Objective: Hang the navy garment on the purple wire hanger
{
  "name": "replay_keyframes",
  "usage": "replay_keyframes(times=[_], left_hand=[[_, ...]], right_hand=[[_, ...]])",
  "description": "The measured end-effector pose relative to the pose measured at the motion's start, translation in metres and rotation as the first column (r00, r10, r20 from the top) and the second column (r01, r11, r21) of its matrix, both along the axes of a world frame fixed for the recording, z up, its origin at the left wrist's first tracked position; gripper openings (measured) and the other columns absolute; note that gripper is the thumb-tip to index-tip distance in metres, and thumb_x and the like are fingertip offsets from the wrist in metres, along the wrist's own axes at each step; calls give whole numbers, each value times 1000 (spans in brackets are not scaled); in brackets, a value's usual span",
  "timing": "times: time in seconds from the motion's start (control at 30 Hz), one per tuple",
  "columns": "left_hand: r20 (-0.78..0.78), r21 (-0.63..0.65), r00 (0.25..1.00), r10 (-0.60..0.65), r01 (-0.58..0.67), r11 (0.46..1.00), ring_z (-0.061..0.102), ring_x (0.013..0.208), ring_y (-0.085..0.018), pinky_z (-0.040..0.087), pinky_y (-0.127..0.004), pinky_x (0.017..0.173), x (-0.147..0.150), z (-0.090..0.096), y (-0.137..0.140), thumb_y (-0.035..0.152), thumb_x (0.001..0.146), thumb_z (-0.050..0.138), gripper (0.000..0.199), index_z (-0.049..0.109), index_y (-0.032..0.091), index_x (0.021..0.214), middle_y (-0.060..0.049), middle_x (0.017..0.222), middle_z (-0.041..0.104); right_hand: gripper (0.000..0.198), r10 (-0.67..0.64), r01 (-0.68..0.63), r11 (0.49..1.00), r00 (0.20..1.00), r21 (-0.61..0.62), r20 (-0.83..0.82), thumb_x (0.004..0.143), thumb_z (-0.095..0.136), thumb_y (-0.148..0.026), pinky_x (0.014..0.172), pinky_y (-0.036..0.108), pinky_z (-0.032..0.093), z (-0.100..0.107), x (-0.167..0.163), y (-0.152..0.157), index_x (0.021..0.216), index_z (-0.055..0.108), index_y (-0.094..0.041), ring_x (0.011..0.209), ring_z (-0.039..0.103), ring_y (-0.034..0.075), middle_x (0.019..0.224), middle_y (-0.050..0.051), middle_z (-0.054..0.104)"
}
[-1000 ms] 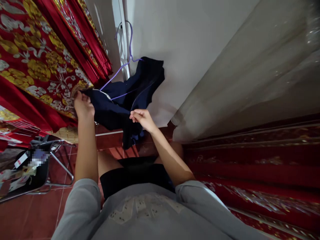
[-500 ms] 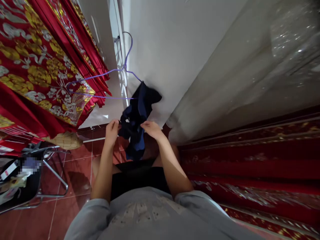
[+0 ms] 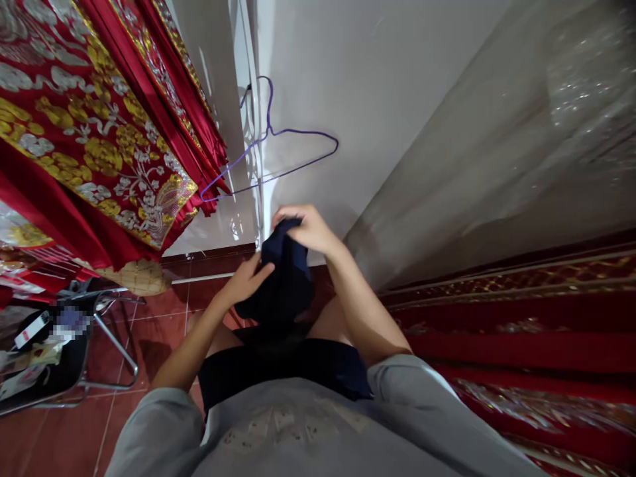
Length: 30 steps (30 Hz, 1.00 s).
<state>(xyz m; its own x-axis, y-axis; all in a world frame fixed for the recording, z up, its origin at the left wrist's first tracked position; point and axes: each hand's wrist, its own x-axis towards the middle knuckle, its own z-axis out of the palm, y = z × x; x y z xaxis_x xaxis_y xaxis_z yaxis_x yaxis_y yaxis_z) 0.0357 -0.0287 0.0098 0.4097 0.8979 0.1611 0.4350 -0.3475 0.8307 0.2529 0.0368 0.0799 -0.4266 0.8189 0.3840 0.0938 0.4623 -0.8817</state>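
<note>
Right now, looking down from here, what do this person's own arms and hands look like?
The left hand and right hand are bare, with no gloves, watch or bracelet showing. The forearms are uncovered too. The sleeves are short, loose and grey, and look plain, without markings.

I get a dim picture around the grip, where the dark cloth (image 3: 285, 285) loses its folds to near-black. Just beyond, the pale wall (image 3: 348, 99) brightens along one edge; rightward, the plastic (image 3: 507, 146) glints and stretches. Leftward, blocky pixels mask part of the chair (image 3: 69, 364).
</note>
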Motion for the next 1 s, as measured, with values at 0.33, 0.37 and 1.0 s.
replay_keyframes(times=[0.33,0.37,1.0], left_hand=[[-457,80,878,142,-118,990,64,71,-22,41,-30,68,-75,25,-13,37,100,50,27,65,21,85,-7,79,69],[-498,66,854,148,-133,989,63,69,-22,41,-30,67,-83,29,-11,35,99,50,27,65,21,81,-7,76,68],[-139,355,950,281,-217,909,59,82,-21,49,-34,89,-68,101,88,25,86,60,9,60,20,78,-3,81,63]], right_hand=[[19,-417,437,892,895,-118,158,90,61,-28,92,36,50,-54,-15,91,74,64,-18,88,66,22,84,8,70],[24,-457,475,875,874,-96,167,88,64,-28,85,35,50,-55,-10,88,67,59,-19,79,62,21,74,6,65],[36,-547,546,837,830,44,112,78,65,-26,63,31,40,-21,38,24,54,39,-23,61,41,14,56,-1,40]])
